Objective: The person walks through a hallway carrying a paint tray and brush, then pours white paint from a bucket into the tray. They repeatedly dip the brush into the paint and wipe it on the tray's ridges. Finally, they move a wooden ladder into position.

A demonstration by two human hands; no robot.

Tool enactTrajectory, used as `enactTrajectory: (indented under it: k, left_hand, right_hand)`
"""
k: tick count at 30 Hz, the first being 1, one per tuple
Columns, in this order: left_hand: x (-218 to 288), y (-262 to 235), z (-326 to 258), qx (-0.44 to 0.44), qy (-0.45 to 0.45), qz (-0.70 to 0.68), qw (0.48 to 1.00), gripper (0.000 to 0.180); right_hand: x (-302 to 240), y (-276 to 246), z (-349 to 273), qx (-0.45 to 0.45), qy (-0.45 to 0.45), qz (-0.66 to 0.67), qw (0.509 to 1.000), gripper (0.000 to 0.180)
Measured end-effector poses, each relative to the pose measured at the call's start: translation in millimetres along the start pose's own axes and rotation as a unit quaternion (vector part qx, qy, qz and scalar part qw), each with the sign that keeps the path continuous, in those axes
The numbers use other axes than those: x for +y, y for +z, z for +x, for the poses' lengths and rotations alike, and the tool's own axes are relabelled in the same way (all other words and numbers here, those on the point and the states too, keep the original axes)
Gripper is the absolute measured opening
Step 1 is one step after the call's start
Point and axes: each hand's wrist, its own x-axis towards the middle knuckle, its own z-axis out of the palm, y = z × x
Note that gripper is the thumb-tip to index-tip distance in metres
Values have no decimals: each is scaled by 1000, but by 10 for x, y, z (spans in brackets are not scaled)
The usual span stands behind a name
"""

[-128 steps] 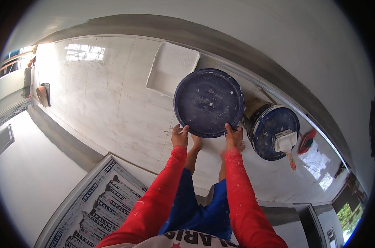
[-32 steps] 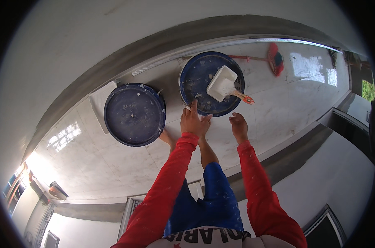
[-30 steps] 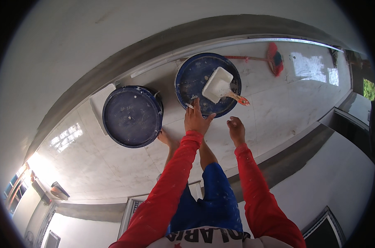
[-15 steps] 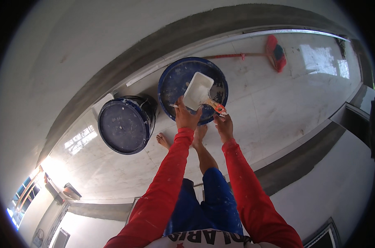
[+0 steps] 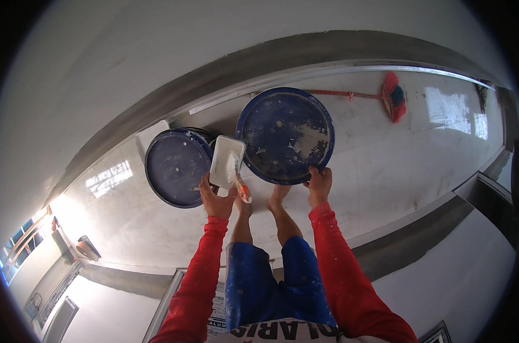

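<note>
My left hand (image 5: 215, 204) grips a white rectangular plastic tray (image 5: 220, 167) with white paste inside. A paintbrush (image 5: 243, 191) with an orange handle leans in that tray, its bristle end in the paste. A thin white stick, perhaps a cigarette (image 5: 198, 188), sticks out between the left fingers. My right hand (image 5: 319, 186) pinches the near rim of a round, dark blue bucket lid (image 5: 276, 128), smeared with dried paste. Whatever stands under this lid is hidden.
Left of the tray stands a bucket with another dark blue lid (image 5: 176, 171). A white piece (image 5: 149, 137) lies behind it. A red broom (image 5: 393, 98) rests on the pale tiled floor (image 5: 362, 148) by the wall. My bare feet stand close to the lid.
My left hand has carried the tray and brush off the lid, leftward and nearer the other bucket. My right hand has left the brush handle and taken the lid's rim.
</note>
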Motion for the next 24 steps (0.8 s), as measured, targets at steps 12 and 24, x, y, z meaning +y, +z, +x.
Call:
enactTrajectory:
  k: [12, 24]
  left_hand:
    - [-651, -1806, -760, 157, -105, 48, 981, 73]
    - [-656, -2072, -661, 115, -82, -12, 990, 73]
  right_hand:
    - [-711, 390, -761, -236, -126, 89, 959, 37]
    - [383, 1968, -1241, -194, -222, -275, 915, 45]
